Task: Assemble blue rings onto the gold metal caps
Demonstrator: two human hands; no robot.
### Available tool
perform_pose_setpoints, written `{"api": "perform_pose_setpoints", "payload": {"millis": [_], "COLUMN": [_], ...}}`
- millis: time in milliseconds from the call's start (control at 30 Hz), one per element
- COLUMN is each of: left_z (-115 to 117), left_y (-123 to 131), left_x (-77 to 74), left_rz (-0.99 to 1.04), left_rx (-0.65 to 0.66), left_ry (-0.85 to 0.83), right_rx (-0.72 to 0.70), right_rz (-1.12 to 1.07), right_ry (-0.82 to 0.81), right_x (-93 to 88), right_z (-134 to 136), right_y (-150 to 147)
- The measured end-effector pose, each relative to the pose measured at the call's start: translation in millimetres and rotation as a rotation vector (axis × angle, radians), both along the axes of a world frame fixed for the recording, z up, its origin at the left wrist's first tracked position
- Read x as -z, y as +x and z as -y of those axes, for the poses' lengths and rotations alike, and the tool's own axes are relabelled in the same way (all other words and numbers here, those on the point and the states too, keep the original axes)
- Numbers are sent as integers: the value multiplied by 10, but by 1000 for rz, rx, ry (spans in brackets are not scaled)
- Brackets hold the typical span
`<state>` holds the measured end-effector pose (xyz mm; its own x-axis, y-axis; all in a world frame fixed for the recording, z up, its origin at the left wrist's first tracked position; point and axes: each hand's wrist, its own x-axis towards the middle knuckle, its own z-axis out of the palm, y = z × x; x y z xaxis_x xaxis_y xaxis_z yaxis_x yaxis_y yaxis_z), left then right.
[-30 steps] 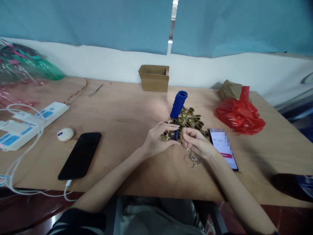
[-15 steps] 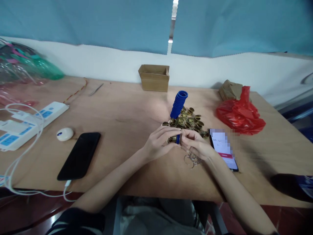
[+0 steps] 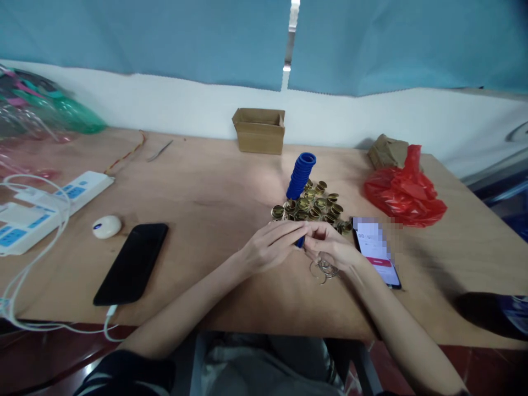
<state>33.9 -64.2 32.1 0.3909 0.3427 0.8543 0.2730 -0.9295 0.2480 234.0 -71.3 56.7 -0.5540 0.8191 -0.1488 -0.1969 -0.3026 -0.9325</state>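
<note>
My left hand [image 3: 268,246] and my right hand [image 3: 332,245] meet fingertip to fingertip over the wooden table [image 3: 206,198], both pinching a small blue ring piece [image 3: 301,241] between them. Just behind the hands lies a heap of small brass caps [image 3: 315,206]. A leaning stack of blue rings [image 3: 301,176] stands at the heap's far side. Under my right hand lie several thin metal key rings [image 3: 324,269].
A lit phone [image 3: 377,250] lies right of my hands, a red plastic bag [image 3: 404,190] behind it. A black phone [image 3: 132,263] on a white cable, a white round object [image 3: 106,226] and power strips [image 3: 41,206] sit left. A cardboard box [image 3: 259,129] stands at the back.
My hands have drawn a little toward me, off the brass heap, still together on the blue piece. More of the brass caps show now.
</note>
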Motion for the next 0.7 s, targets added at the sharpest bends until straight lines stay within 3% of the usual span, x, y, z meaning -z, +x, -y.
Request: {"api": "perform_pose_setpoints", "payload": {"millis": [167,500,700], "left_z": [-8,21,16], "left_y": [10,58,93], "left_x": [-13,-23,6], "left_rz": [25,168,273], "left_rx": [13,57,147], "left_ry": [-35,-484,-717], "right_rx": [83,164,235], "right_rz": [6,142,201], "right_ry": [58,184,274], "right_x": [-13,-133,-139], "right_z": [16,51,78], "right_y": [-23,-66,-115]}}
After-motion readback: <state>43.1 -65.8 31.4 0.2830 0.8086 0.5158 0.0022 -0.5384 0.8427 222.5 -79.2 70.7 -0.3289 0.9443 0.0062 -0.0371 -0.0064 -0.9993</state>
